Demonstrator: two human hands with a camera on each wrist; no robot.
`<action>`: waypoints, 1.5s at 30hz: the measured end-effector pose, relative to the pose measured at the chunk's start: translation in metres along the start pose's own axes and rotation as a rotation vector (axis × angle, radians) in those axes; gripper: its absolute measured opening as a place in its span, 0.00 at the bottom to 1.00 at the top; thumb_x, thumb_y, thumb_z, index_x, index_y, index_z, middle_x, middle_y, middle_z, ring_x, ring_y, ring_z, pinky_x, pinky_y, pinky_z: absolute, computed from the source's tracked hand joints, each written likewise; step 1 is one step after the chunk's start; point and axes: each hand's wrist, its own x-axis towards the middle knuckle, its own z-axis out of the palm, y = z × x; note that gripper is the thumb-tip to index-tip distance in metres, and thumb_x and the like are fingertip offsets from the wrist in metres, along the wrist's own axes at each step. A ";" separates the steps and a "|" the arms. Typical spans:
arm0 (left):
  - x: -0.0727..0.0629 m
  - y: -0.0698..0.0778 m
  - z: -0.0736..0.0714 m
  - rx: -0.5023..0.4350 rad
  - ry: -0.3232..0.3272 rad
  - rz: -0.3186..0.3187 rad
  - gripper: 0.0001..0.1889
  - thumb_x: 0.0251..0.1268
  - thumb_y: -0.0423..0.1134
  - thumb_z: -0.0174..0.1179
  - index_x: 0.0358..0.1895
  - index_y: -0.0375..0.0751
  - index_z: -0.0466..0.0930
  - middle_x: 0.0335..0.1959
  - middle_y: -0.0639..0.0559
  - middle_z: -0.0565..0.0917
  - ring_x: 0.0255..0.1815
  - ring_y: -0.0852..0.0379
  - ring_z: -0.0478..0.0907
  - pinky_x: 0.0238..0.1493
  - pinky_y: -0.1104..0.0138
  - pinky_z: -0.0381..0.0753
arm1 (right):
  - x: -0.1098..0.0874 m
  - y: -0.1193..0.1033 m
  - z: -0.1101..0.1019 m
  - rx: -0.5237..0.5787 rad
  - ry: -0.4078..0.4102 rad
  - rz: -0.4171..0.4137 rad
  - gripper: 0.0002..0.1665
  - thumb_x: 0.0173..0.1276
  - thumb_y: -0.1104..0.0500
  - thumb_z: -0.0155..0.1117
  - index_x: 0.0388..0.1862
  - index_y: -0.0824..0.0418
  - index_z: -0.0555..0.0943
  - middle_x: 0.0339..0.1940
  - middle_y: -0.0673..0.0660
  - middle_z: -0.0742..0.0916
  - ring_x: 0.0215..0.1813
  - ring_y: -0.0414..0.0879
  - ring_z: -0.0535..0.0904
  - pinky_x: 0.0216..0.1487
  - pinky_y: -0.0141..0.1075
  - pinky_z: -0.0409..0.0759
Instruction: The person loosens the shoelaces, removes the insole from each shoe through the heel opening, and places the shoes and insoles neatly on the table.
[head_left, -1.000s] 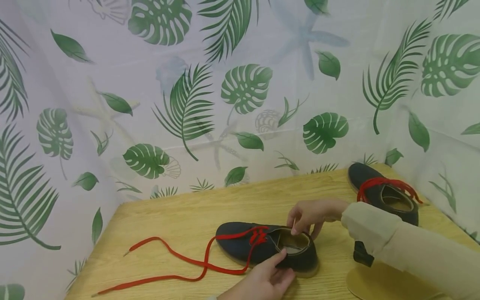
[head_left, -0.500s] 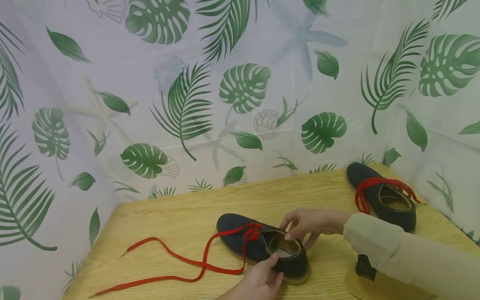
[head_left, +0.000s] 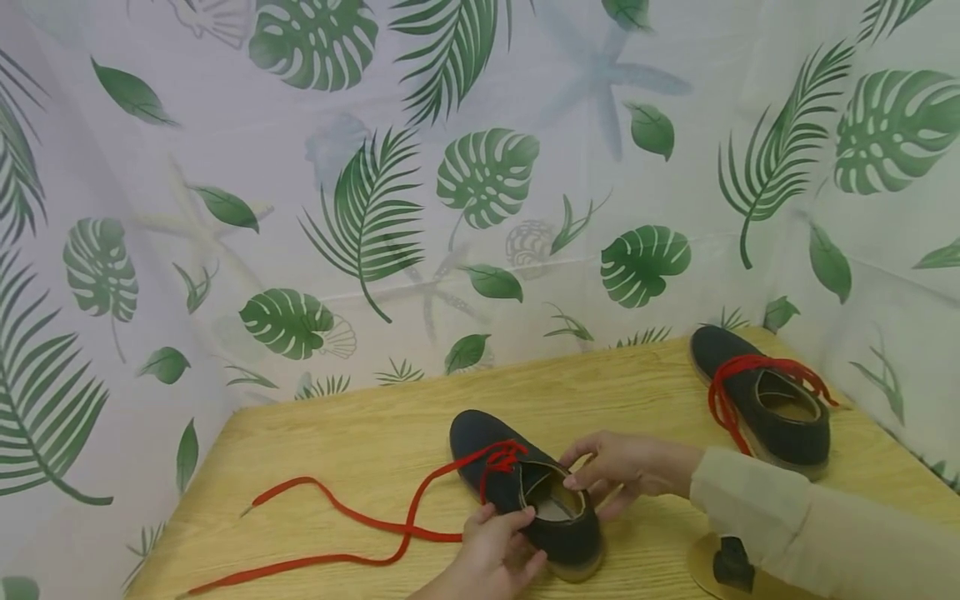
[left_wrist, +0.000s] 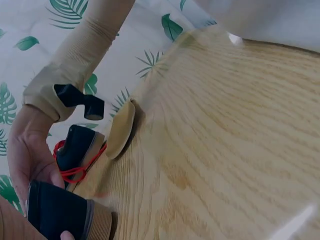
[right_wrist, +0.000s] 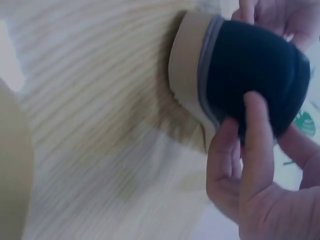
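A dark navy shoe [head_left: 573, 537] with a tan sole and red lace [head_left: 367, 521] stands on the wooden table, toe pointing away and slightly left. My left hand [head_left: 491, 546] grips its left side, thumb over the collar edge and fingers along the outside. On the opposite side, my right hand [head_left: 618, 471] holds the collar, thumb at the opening. In the right wrist view, fingers [right_wrist: 257, 145] of that hand lie against the shoe's heel [right_wrist: 255, 70]. Both loose lace ends trail left across the table, crossing once.
A matching navy shoe [head_left: 791, 433] with red laces draped over it stands at the back right. A flat tan rounded piece [left_wrist: 122, 131] lies at the right, partly beneath my right forearm [head_left: 817, 525]. Leaf-printed cloth [head_left: 480, 275] hangs behind the table.
Both hands have turned the shoe: its toe swung away and to the right, its heel came left and nearer. The hands moved along with it, keeping their hold.
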 end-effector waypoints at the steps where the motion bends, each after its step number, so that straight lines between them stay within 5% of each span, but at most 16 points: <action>1: 0.001 0.001 -0.002 0.001 -0.010 -0.006 0.47 0.61 0.27 0.59 0.71 0.32 0.30 0.66 0.27 0.58 0.69 0.37 0.60 0.63 0.45 0.66 | -0.001 0.000 0.002 -0.003 0.010 -0.002 0.22 0.65 0.62 0.63 0.57 0.64 0.74 0.43 0.61 0.81 0.39 0.51 0.84 0.32 0.43 0.85; 9: 0.011 0.017 -0.024 0.026 -0.093 -0.045 0.47 0.63 0.27 0.57 0.73 0.33 0.29 0.69 0.24 0.45 0.72 0.36 0.49 0.66 0.45 0.62 | -0.002 -0.002 0.019 0.088 0.050 -0.028 0.21 0.66 0.63 0.62 0.57 0.66 0.73 0.41 0.62 0.83 0.40 0.53 0.84 0.34 0.46 0.85; 19: 0.028 0.033 -0.046 0.113 -0.122 -0.050 0.42 0.59 0.29 0.60 0.73 0.37 0.44 0.56 0.39 0.73 0.54 0.52 0.75 0.59 0.51 0.72 | 0.009 -0.005 0.034 0.179 0.080 -0.044 0.18 0.68 0.64 0.59 0.55 0.65 0.72 0.42 0.63 0.81 0.38 0.52 0.84 0.34 0.44 0.85; 27: 0.026 0.054 -0.058 0.179 -0.120 -0.070 0.41 0.61 0.30 0.58 0.74 0.34 0.43 0.53 0.42 0.77 0.47 0.56 0.77 0.62 0.51 0.70 | 0.015 -0.013 0.050 0.231 0.132 -0.046 0.17 0.68 0.64 0.59 0.54 0.65 0.72 0.44 0.64 0.81 0.38 0.53 0.84 0.35 0.47 0.84; 35: 0.025 0.063 -0.079 0.244 -0.140 -0.054 0.41 0.63 0.33 0.57 0.74 0.35 0.42 0.40 0.55 0.83 0.44 0.59 0.77 0.59 0.54 0.73 | 0.023 -0.021 0.067 0.288 0.116 -0.048 0.18 0.67 0.64 0.60 0.55 0.66 0.71 0.43 0.65 0.79 0.39 0.54 0.84 0.35 0.46 0.85; 45: 0.030 0.069 -0.099 0.266 -0.138 -0.024 0.32 0.62 0.35 0.58 0.68 0.41 0.56 0.35 0.58 0.84 0.39 0.61 0.79 0.47 0.62 0.78 | 0.032 -0.026 0.082 0.304 0.090 -0.095 0.20 0.67 0.63 0.61 0.56 0.66 0.70 0.44 0.65 0.80 0.39 0.54 0.84 0.33 0.42 0.85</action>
